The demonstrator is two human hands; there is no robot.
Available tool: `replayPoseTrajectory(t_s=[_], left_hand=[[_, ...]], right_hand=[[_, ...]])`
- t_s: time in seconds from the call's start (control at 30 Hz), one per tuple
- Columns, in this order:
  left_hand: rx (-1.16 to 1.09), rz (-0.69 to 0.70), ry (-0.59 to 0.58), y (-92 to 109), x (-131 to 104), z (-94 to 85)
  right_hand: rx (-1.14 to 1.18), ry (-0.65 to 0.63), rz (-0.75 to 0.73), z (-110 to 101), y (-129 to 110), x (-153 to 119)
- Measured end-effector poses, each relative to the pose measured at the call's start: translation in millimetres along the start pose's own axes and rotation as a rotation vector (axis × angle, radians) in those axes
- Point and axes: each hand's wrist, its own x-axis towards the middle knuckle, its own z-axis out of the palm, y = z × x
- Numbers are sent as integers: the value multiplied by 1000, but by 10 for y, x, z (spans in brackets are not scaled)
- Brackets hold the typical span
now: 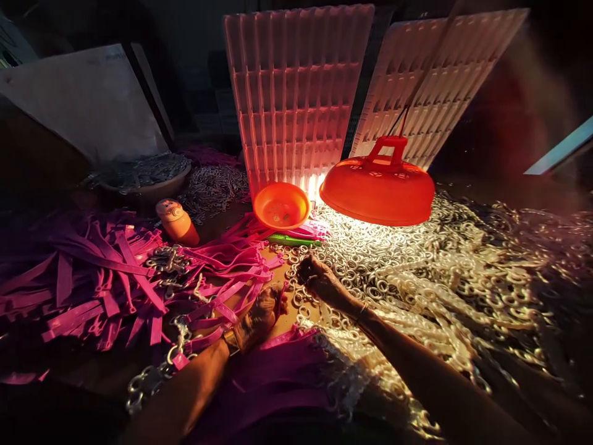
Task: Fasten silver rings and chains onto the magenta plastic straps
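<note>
My left hand (264,312), with a band on its wrist, is closed at the lower middle, its fingers around a bit of pink strap. My right hand (315,276) is bent and closed a little higher, at the left edge of a large pile of metal rings and chains (398,266); what its dark fingertips hold is too small to tell. Pink straps (106,278) are heaped at the left, and more pink straps (278,383) lie below my hands. A short chain with rings (180,340) lies beside my left forearm.
A red lamp shade (380,191) hangs low over the ring pile. Beside it are an orange bowl (281,207) and a green item (294,240). An orange bottle (177,222) stands left. Ribbed panels (301,93) rise behind. A basin (157,188) holds metal pieces.
</note>
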Motion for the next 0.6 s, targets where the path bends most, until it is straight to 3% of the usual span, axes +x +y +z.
replayPoseTrajectory(t_s=[0.13,0.3,0.47,0.6], left_hand=[[-107,-33,-46,42,-50,39],[-128,-106,-96,104,-80,71],[67,-17,-79,130,-182,70],[170,5,-86,156,-309,60]], right_hand=[[-57,-11,29,126,154,-103],[-26,-38,89,243,151,-188],[-31,-47,92,286,61,-256],[-138,-134,-5,258,-10,-285]])
